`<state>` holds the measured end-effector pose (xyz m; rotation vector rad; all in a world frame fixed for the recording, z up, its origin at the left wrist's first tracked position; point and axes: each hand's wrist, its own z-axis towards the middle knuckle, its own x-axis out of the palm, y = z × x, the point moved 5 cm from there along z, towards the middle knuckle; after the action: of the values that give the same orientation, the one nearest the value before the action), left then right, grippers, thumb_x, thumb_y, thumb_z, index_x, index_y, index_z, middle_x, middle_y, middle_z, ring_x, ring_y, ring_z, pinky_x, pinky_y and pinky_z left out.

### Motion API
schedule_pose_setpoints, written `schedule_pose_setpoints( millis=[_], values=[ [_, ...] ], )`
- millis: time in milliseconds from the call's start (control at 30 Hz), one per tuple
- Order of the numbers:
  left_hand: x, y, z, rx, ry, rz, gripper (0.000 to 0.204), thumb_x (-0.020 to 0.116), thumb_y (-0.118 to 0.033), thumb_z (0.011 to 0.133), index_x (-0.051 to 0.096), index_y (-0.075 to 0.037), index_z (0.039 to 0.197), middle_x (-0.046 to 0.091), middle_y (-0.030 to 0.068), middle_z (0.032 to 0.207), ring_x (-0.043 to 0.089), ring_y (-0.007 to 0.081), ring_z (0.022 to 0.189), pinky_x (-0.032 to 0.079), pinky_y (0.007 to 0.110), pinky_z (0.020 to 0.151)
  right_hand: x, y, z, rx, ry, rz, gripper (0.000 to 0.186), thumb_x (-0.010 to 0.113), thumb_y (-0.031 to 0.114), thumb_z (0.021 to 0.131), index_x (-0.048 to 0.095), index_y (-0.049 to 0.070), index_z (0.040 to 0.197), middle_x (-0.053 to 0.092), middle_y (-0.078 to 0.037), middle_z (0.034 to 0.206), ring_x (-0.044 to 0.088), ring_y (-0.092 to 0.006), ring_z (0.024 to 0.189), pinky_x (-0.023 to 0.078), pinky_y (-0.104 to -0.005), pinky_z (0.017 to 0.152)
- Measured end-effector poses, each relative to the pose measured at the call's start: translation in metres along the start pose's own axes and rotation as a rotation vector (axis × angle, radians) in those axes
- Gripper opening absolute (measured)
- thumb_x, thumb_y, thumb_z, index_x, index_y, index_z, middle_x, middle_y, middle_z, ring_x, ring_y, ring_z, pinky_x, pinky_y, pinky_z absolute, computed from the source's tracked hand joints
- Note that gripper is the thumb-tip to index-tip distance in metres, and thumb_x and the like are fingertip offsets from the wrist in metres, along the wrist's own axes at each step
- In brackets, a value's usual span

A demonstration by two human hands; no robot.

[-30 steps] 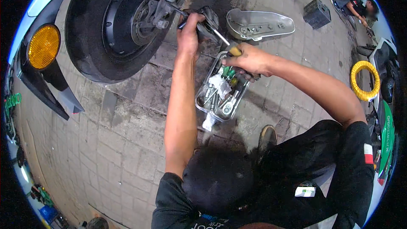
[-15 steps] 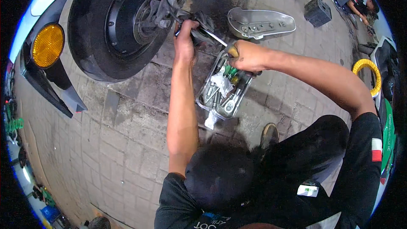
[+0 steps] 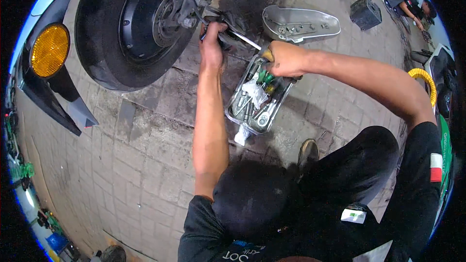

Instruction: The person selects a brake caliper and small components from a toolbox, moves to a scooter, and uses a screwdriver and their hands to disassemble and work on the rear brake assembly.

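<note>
Black short-sleeved shirt (image 3: 200, 228) with red-and-white sleeve patch (image 3: 436, 168), dark trousers (image 3: 357, 162)

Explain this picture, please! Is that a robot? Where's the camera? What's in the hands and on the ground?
There's no robot, but a person using two bare hands. The camera sits on that person's head, looking down; its wide lens makes straight edges bend. The right hand grips a screwdriver-like tool with a yellowish handle, its shiny rod pointing toward the left hand. That hand is by some dark parts near a big wheel; what it holds is hard to see. On the paved ground sit a tray of tools, a long silvery cover and a dark box.
</note>
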<state>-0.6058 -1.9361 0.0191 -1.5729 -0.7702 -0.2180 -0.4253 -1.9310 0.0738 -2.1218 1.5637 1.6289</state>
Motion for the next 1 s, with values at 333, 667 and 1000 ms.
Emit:
schedule_pose_setpoints(
  millis=[333,667,1000],
  values=[
    [0.006,-0.009,-0.012,0.0,-0.041,-0.03,0.028,0.059,-0.03,0.081,0.063,-0.007,0.095,0.06,0.0047,0.093,0.056,0.0192,0.088,0.044,0.033,0.081,-0.015,0.018,-0.004,0.053,0.09,-0.042,0.023,0.06,0.012,0.068,0.06,-0.011,0.071,0.061,-0.027,0.064,0.064,-0.037,0.06,0.051,-0.0465,0.059],
    [-0.002,0.002,-0.005,-0.002,-0.082,-0.051,0.03,0.059,-0.034,0.084,0.062,-0.007,0.097,0.062,0.0045,0.091,0.058,0.0211,0.086,0.045,0.035,0.078,-0.006,0.002,0.007,0.07,0.052,-0.136,0.02,0.06,0.011,0.065,0.057,-0.008,0.07,0.059,-0.026,0.063,0.061,-0.0359,0.057,0.048,-0.0486,0.057],
    [0.031,0.001,-0.006,-0.045,0.0,-0.288,0.027,0.06,-0.029,0.08,0.061,-0.01,0.099,0.063,0.0053,0.092,0.061,0.0212,0.086,0.05,0.037,0.078,-0.005,0.007,-0.038,0.251,0.171,0.513,0.041,0.071,0.044,0.083,0.064,0.005,0.088,0.058,-0.001,0.076,0.052,-0.0115,0.072,0.041,-0.0304,0.062]
  ],
)
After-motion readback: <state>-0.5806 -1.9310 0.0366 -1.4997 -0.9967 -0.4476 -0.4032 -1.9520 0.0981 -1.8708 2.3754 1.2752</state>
